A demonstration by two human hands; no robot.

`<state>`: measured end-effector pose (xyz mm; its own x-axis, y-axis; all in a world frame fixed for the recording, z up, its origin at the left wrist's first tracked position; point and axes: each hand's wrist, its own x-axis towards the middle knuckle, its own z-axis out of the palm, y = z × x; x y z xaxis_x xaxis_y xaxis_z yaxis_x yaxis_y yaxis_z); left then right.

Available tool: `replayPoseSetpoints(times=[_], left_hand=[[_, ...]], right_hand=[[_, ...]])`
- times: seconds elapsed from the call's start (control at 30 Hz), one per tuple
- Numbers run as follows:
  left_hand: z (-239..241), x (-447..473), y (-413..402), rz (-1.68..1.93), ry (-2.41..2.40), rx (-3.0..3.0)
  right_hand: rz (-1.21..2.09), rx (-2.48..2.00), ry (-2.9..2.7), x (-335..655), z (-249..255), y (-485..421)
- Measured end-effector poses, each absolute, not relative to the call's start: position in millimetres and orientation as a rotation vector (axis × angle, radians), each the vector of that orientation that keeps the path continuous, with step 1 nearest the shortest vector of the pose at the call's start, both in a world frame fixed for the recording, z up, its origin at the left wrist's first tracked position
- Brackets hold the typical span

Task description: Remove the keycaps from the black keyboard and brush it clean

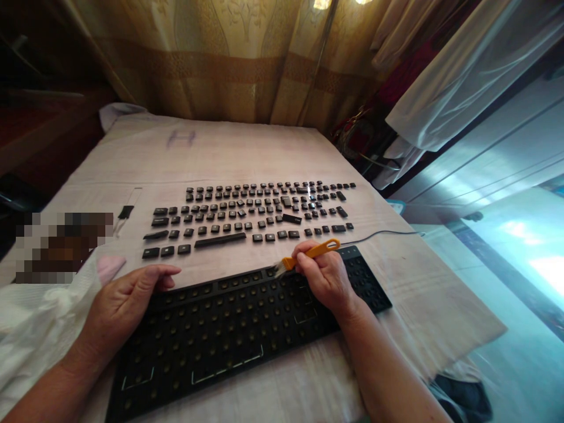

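My right hand (pixel 324 276) is closed around a yellow-handled brush (pixel 319 249). The brush's pale bristles touch the upper rows of a black keyboard (pixel 211 329) that has its keycaps off. Rubber domes show across its surface, and it lies slanted in front of me. At the keyboard's upper left corner, my left hand (pixel 127 302) has its fingers bent over the back edge, the thumb side upward. Beyond the keyboard, loose black keycaps (pixel 220 237) lie in rows on the cloth.
A pale cloth covers the table (pixel 247 153). To the left lies a keycap puller (pixel 126 212) with wire loops. Crumpled white plastic (pixel 48 329) and a pink piece (pixel 110 267) are near my left arm. The keyboard's cable (pixel 383 233) runs right. Patterned curtains (pixel 211 59) hang behind.
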<state>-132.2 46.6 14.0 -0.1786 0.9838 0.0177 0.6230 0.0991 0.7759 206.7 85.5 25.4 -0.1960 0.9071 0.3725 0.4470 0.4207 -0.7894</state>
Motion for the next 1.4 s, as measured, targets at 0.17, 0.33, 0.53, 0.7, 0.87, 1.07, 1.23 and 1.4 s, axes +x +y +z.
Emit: replayPoseSetpoints(times=[0.17, 0.33, 0.53, 0.7, 0.87, 1.07, 1.23, 1.4], left_hand=[[14, -132, 47, 0.912, 1.860, 1.569], [14, -133, 46, 0.917, 1.868, 1.535], [14, -132, 49, 0.939, 1.842, 1.571], [15, -133, 49, 0.944, 1.845, 1.565], [16, -132, 48, 0.943, 1.835, 1.580], [11, -134, 49, 0.966, 1.834, 1.577], [11, -134, 49, 0.998, 1.811, 1.566], [19, -130, 50, 1.034, 1.796, 1.521]], right_hand=[[0.784, -1.067, -1.419, 201, 20, 84], [0.894, -1.095, -1.140, 205, 21, 90], [1.132, -1.041, -0.909, 212, 22, 101], [1.086, -1.041, -0.982, 210, 20, 100], [1.007, -1.133, -0.942, 210, 17, 101], [0.960, -1.209, -1.097, 205, 17, 100], [0.955, -1.172, -1.219, 203, 31, 101], [0.923, -1.084, -1.430, 206, 62, 110]])
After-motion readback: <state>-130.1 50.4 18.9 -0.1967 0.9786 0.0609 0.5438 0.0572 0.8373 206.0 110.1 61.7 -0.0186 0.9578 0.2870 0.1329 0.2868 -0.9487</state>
